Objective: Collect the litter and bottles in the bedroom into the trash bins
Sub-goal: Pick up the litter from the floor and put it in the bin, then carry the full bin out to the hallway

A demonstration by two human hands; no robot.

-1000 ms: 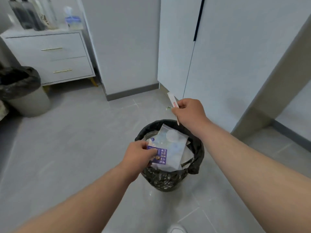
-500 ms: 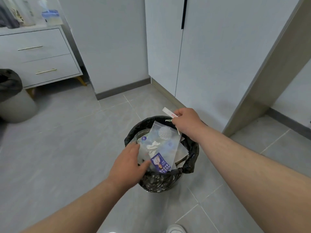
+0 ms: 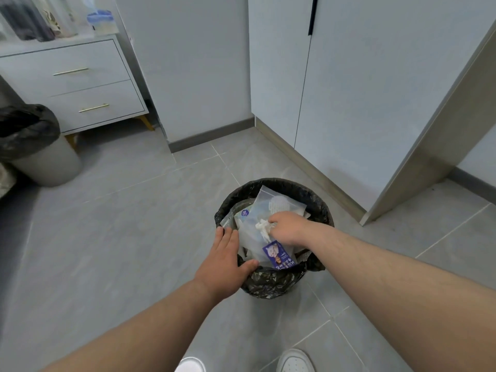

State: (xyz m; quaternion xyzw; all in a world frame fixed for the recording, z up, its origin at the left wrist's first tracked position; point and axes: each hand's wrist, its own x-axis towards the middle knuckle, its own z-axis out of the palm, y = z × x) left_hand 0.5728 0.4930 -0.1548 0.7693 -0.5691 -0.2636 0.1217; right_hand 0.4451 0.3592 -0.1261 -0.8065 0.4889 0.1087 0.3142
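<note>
The small round bin lined with black plastic [image 3: 273,281] is steadied at its rim by the flat, straight-fingered left hand [image 3: 225,261] while the right hand [image 3: 288,226], fingers curled over crumpled white tissue [image 3: 262,227] atop clear packets [image 3: 255,242] inside, grasp unclear, should be pressed down gently, nothing spilled.

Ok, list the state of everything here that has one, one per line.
Near bin: upright, lined, piled to the rim with litter.
Far bin: upright, lined.
Drawers: both shut.
Wardrobe doors: shut.
Left hand: open, flat on the near bin's rim.
Right hand: on the litter, fingers curled; grip unclear.
</note>
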